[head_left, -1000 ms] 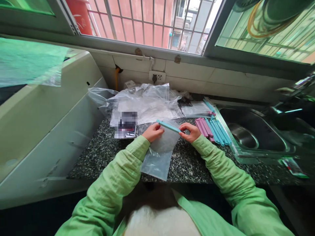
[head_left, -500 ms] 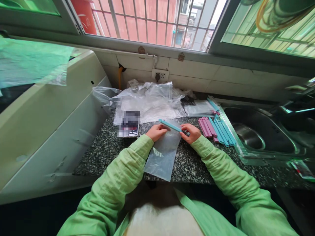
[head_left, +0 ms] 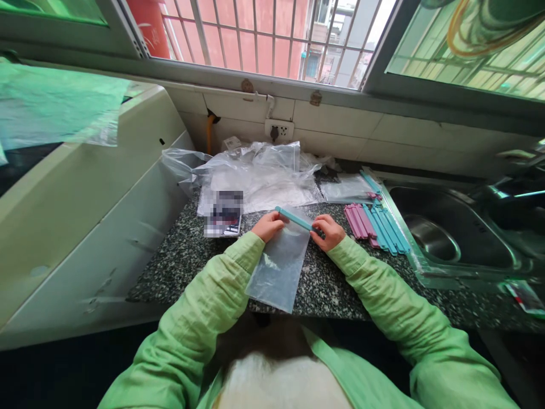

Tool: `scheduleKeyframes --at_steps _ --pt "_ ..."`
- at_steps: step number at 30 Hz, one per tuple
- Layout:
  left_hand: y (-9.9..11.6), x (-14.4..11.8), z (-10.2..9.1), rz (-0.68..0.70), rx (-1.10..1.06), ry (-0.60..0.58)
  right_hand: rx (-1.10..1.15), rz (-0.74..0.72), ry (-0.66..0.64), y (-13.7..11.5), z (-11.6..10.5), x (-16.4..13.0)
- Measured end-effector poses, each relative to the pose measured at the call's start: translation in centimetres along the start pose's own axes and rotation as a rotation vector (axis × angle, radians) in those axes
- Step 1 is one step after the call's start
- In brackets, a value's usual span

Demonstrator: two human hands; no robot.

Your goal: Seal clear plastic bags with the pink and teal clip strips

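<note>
Left hand: the left hand point(head_left: 267, 225) sits just left of the frame's centre, fingers curled and pinching the left end of the blue clip point(head_left: 298, 218); grasping, not released.
Right hand: the right hand point(head_left: 327, 232) sits just right of centre, fingertips closed on the clip's right end; also grasping.
Clip: a slim blue bar, tilted so its left end is higher in the frame, spanning the gap between the two hands and lying across the mouth of the clear bag point(head_left: 279, 265).
Bag: flat, see-through, its top under the clip, its body running down toward the lower centre and overhanging the front edge of the counter point(head_left: 183, 255).
Why held so (judgement): one hand at each end likely keeps the bar straight over the bag's full width; the bag trails toward the person so the mouth stays within reach.
Clip versus hands: touching both, bridging them; bag directly below and between the wrists.
Spare clips: pink and blue bars point(head_left: 374, 227) lie side by side right of centre, near the right hand but apart from it.
Sink: the sink point(head_left: 451, 238) fills the right middle.
Loose plastic: a heap of clear sheeting point(head_left: 259, 176) sits above centre.
</note>
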State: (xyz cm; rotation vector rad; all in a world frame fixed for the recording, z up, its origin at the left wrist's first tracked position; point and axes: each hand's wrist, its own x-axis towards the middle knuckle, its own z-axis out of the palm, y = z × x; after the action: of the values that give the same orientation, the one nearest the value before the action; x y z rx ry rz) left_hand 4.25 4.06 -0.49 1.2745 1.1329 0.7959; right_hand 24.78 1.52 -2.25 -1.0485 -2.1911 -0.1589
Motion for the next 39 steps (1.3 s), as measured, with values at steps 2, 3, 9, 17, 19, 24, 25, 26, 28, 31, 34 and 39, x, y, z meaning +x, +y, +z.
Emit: scheduleKeyframes --at_steps 2,3,9,17,19,24,25,26,28,31,34,39 --pt "-0.1 0.1 0.0 0.020 -0.004 0.006 -0.018 -0.048 -0.032 -0.1 0.1 0.0" --pt "-0.1 0.1 0.0 0.033 -0.006 0.005 -0.024 -0.068 -0.047 -0.1 0.2 0.0" --pt "0.2 0.1 -0.2 0.103 -0.032 -0.036 -0.069 -0.100 -0.058 0.1 0.3 -0.1" --pt "-0.7 0.6 -0.1 0.148 -0.021 0.043 -0.075 -0.098 -0.059 0.1 0.4 -0.2" --pt "-0.5 0.5 -0.2 0.158 0.036 0.074 -0.073 -0.098 -0.063 0.0 0.4 -0.2" --pt "0.6 0.0 -0.4 0.190 0.164 0.156 -0.064 -0.090 -0.062 -0.5 0.0 0.1" --pt "0.8 -0.2 -0.3 0.190 0.179 0.163 -0.071 -0.089 -0.052 -0.7 -0.1 0.2" --pt "1.0 -0.3 -0.2 0.190 0.189 0.166 -0.081 -0.089 -0.038 -0.8 -0.2 0.4" --pt "1.2 -0.5 0.0 0.194 0.194 0.169 -0.103 -0.090 -0.003 -1.1 -0.5 0.7" --pt "1.4 -0.8 0.4 0.218 0.183 0.144 -0.133 -0.088 0.050 -1.5 -0.8 1.1" --pt "1.4 -1.0 0.7 0.248 0.178 0.119 -0.152 -0.079 0.086 -1.6 -0.9 1.2" --pt "1.1 -0.9 0.8 0.278 0.170 0.128 -0.158 -0.058 0.098 -1.9 -1.0 1.3"
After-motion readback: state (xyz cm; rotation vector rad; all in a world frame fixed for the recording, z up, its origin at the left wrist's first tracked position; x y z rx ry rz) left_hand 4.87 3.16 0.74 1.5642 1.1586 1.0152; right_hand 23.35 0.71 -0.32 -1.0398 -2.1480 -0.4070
